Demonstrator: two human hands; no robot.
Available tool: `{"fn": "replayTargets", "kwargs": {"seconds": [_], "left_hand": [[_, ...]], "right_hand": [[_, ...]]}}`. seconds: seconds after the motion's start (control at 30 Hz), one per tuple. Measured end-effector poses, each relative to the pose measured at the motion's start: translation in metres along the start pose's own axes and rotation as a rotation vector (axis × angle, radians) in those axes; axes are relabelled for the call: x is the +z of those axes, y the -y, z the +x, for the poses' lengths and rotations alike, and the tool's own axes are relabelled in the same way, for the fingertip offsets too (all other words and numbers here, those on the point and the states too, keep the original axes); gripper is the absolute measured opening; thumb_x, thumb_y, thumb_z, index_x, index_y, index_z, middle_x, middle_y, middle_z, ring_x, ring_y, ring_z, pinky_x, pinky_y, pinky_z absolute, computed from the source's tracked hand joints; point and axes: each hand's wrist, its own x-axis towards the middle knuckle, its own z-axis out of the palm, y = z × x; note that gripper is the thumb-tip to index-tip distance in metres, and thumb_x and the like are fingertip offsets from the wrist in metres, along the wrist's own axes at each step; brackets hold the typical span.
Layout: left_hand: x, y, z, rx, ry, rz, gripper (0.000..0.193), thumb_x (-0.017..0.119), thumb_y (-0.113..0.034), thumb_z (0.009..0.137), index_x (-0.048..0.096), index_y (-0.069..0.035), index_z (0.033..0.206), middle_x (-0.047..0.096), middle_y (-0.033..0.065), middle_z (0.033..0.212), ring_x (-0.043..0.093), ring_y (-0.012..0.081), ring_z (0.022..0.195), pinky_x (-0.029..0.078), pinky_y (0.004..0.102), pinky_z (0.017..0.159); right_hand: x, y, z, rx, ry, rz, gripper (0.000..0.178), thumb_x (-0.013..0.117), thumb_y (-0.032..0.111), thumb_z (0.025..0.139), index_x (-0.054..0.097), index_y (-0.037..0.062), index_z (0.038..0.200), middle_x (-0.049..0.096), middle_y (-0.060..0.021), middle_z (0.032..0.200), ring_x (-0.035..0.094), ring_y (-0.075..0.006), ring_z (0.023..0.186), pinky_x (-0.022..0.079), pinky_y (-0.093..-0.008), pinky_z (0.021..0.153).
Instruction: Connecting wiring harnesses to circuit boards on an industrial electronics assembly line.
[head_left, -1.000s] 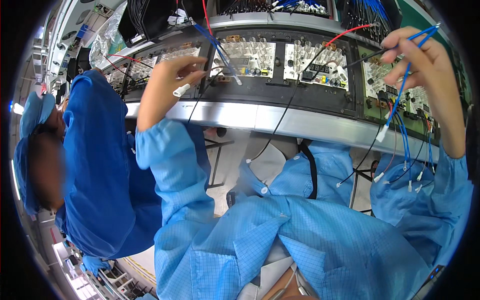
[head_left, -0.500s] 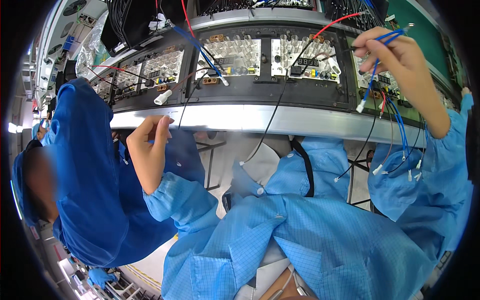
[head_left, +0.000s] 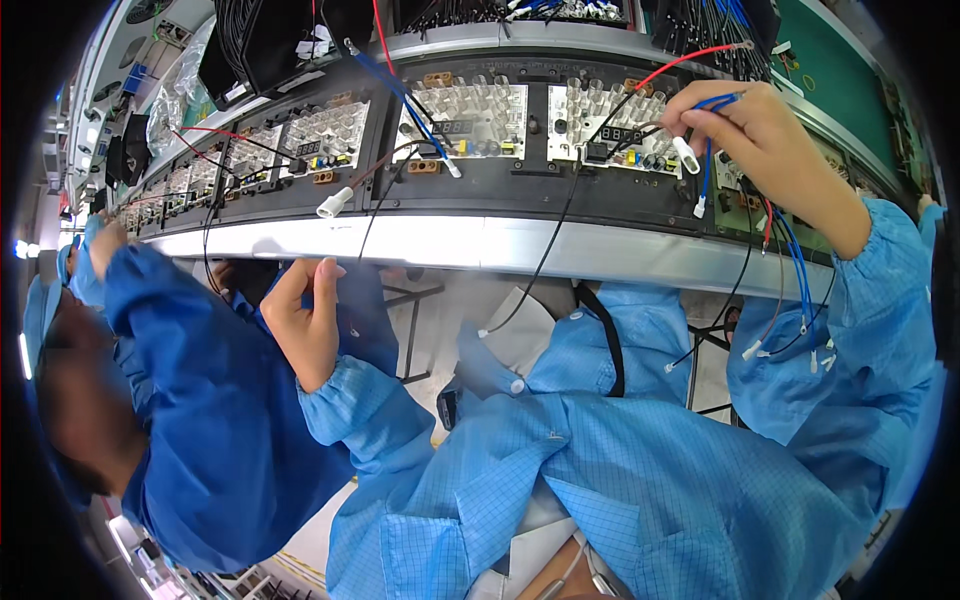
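Currently, my right hand [head_left: 750,125] is closed in a pinch, thumb against the curled fingers, gripping a blue wire [head_left: 707,178]. My left hand [head_left: 305,322] is loosely closed, with thumb tip and index fingertip near each other; I cannot tell whether they hold anything.

My right forearm extends from the right side, wrist bent, fingers pointing left above the right part of the black fixture [head_left: 420,193]. My left hand is raised, fingers up, just on the near side of the metal rail [head_left: 480,236].

The blue wire crosses the fingers of my right grip and hangs below it, its white connector [head_left: 700,209] at the lower end. Just left of this grip are a second white connector [head_left: 687,155] and a circuit board [head_left: 568,150]. Beyond my left hand, a white plug housing [head_left: 337,203] on a brown wire [head_left: 374,168] lies near the rail.
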Motion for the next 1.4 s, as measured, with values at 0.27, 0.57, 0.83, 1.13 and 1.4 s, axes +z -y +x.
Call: {"fn": "replayTargets", "kwargs": {"seconds": [0.27, 0.57, 0.83, 1.13, 1.4], "left_hand": [[0.001, 0.002, 0.007, -0.016, -0.002, -0.011, 0.021, 0.065, -0.014, 0.088, 0.064, 0.002, 0.074, 0.050, 0.0021, 0.056, 0.041, 0.0068, 0.052, 0.029, 0.0240, 0.049], [-0.002, 0.006, 0.007, 0.001, -0.010, -0.013, 0.023, 0.065, -0.015, 0.089, 0.063, 0.002, 0.074, 0.050, 0.0023, 0.056, 0.041, 0.0072, 0.052, 0.028, 0.0246, 0.049], [-0.003, 0.010, 0.010, -0.018, -0.001, -0.015, 0.024, 0.065, -0.016, 0.089, 0.063, 0.003, 0.074, 0.051, 0.0025, 0.057, 0.042, 0.0068, 0.053, 0.029, 0.0245, 0.050], [-0.006, 0.008, 0.012, -0.019, 0.049, -0.035, 0.027, 0.060, -0.017, 0.095, 0.061, 0.002, 0.076, 0.047, -0.0024, 0.060, 0.039, 0.0040, 0.057, 0.026, 0.0212, 0.052], [-0.013, 0.008, 0.013, -0.003, 0.025, -0.019, 0.025, 0.062, -0.016, 0.092, 0.062, 0.002, 0.075, 0.049, 0.0001, 0.058, 0.041, 0.0057, 0.055, 0.028, 0.0228, 0.051]], "right_hand": [[0.006, -0.004, 0.006, -0.042, 0.014, -0.069, 0.017, 0.052, 0.007, 0.094, 0.064, -0.0043, 0.098, 0.068, -0.0110, 0.086, 0.063, -0.0188, 0.073, 0.049, -0.0283, 0.068], [0.003, 0.004, 0.003, -0.084, 0.087, -0.124, 0.015, 0.050, 0.002, 0.091, 0.062, -0.0057, 0.096, 0.067, -0.0130, 0.086, 0.064, -0.0214, 0.075, 0.050, -0.0301, 0.072], [0.006, 0.013, 0.000, 0.034, 0.108, -0.011, 0.013, 0.050, 0.000, 0.090, 0.060, -0.0064, 0.094, 0.063, -0.0124, 0.081, 0.060, -0.0180, 0.070, 0.049, -0.0295, 0.067], [0.008, 0.001, 0.013, -0.061, 0.017, -0.093, 0.016, 0.051, 0.003, 0.092, 0.063, -0.0064, 0.097, 0.068, -0.0127, 0.081, 0.064, -0.0186, 0.070, 0.051, -0.0300, 0.067], [0.009, 0.005, 0.019, -0.023, 0.009, -0.126, 0.022, 0.051, 0.009, 0.096, 0.066, -0.0063, 0.099, 0.069, -0.0120, 0.080, 0.066, -0.0181, 0.070, 0.053, -0.0278, 0.068]]}}
